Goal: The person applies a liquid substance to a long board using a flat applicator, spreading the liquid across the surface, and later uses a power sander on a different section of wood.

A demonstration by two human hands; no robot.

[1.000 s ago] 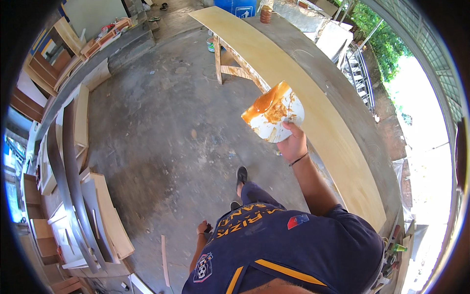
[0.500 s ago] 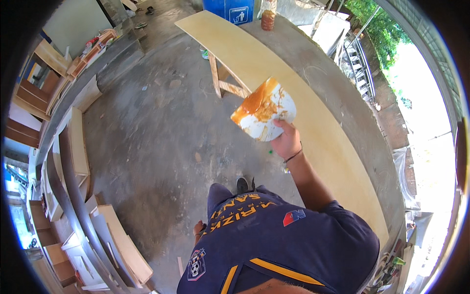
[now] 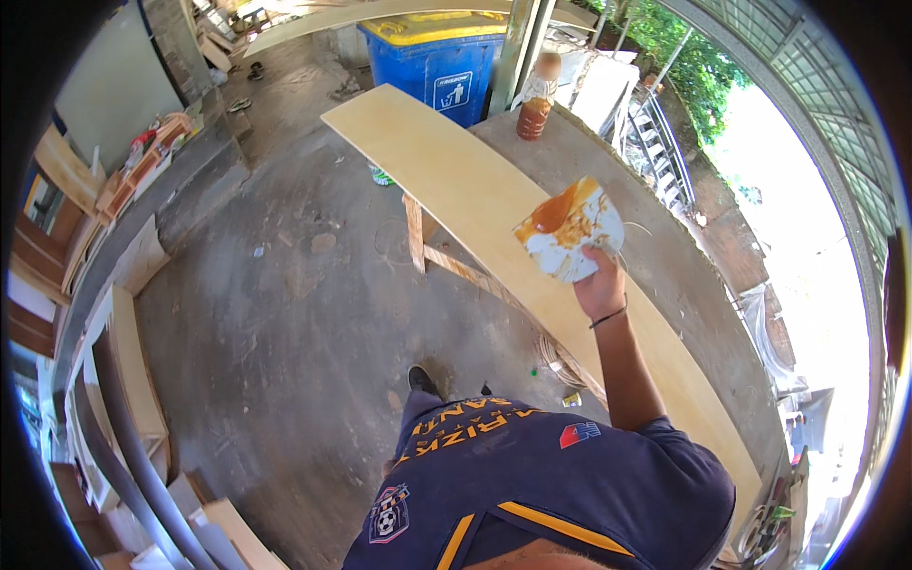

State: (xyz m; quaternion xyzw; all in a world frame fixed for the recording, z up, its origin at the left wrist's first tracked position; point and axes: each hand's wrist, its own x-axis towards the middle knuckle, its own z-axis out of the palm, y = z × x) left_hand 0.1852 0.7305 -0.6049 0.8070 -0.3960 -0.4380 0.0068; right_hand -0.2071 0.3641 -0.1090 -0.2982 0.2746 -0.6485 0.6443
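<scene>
My right hand [image 3: 600,285] is raised and shut on a white tub [image 3: 568,231] smeared inside and out with orange-brown paste. The tub is tilted and held above a long pale plywood board [image 3: 446,166] that rests on a wooden trestle [image 3: 426,249]. A black band sits on my right wrist. My left hand is hidden below my dark blue shirt. One dark shoe [image 3: 421,381] shows on the concrete floor beside the board.
A bottle of brown liquid [image 3: 534,106] stands on a concrete ledge past the board, next to a blue wheeled bin [image 3: 439,68] with a yellow lid. Wood panels and frames [image 3: 122,361] lean along the left wall. Metal stairs [image 3: 655,142] drop away at the right.
I have moved forward along the board with the tub still raised in my right hand. The blue bin and the bottle are now nearer. My left hand has dropped out of sight.
</scene>
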